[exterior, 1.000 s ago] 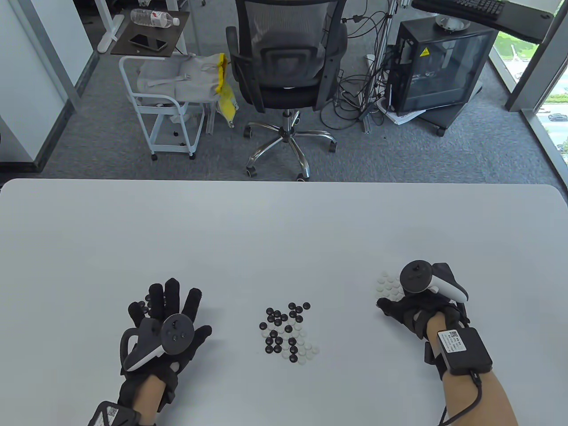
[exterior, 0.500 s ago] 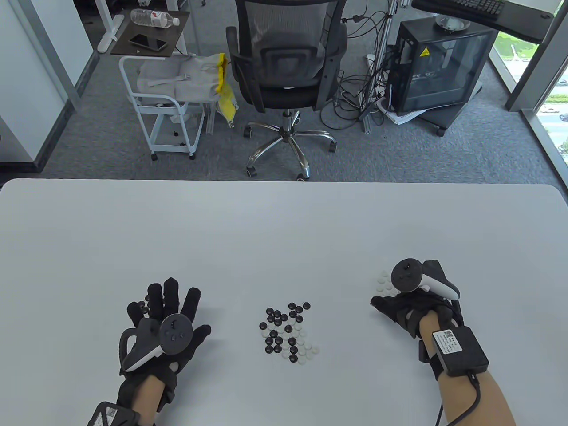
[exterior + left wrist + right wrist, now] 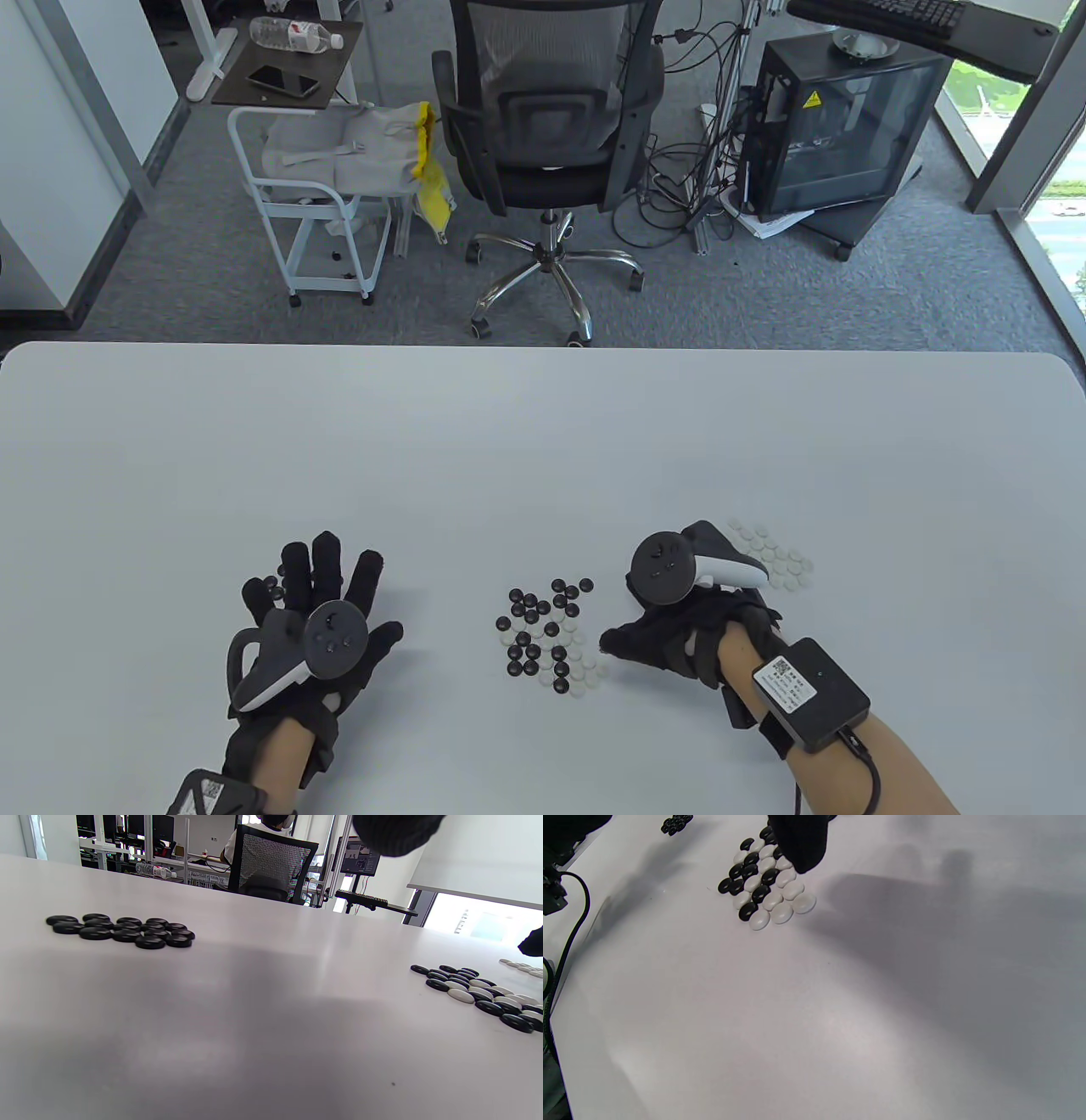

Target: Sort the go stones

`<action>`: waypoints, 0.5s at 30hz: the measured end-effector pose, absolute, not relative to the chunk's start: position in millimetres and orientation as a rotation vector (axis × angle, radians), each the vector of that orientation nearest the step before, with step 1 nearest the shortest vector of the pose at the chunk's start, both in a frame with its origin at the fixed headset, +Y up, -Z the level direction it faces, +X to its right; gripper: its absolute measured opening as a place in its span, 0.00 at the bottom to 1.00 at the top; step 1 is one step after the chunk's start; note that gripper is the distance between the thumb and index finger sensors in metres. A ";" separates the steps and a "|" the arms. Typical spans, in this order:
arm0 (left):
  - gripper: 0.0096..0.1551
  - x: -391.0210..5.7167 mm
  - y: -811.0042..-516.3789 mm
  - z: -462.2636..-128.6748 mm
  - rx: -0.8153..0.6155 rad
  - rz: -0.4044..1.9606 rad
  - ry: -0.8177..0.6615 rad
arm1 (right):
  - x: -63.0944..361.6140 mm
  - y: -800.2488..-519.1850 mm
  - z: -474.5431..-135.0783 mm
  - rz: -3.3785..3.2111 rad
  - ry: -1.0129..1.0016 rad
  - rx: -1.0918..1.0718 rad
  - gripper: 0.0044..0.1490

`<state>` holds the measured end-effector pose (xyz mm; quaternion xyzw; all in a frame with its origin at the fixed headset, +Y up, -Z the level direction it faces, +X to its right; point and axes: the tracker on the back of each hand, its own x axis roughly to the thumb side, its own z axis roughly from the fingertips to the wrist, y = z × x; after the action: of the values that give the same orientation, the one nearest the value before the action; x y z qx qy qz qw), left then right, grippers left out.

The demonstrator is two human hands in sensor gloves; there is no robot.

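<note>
The white table (image 3: 543,441) fills the lower half of the frame. Your left hand (image 3: 310,615) lies flat with spread fingers at lower left. Your right hand (image 3: 679,632) holds nothing; its relaxed fingers reach the mixed stones (image 3: 551,632) at bottom center.

Mixed black and white stones (image 3: 551,637) clustered flat at table centre, near edge. Sorted black stones (image 3: 123,930) grouped at left, partly hidden in table view. Sorted white stones (image 3: 776,556) grouped at right, slightly farther back.
</note>
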<state>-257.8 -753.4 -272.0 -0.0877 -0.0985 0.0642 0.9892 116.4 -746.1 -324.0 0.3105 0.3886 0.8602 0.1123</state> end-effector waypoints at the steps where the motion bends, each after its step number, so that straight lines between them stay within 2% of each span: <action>1: 0.48 -257.6 -753.4 -272.1 -0.176 0.129 -0.199 | 112.5 -748.9 -322.5 2.515 1.155 0.927 0.45; 10: 0.49 -258.0 -753.1 -272.2 -0.175 0.132 -0.198 | 109.0 -763.8 -318.9 2.516 1.233 0.929 0.43; 15: 0.48 -257.7 -752.9 -272.2 -0.174 0.134 -0.199 | 143.4 -760.5 -350.5 2.565 1.185 0.658 0.44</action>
<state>-257.7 -752.9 -272.2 -0.0869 -0.0990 0.0666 0.9890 143.4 -760.5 -350.5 0.2253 0.4055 0.8777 0.1201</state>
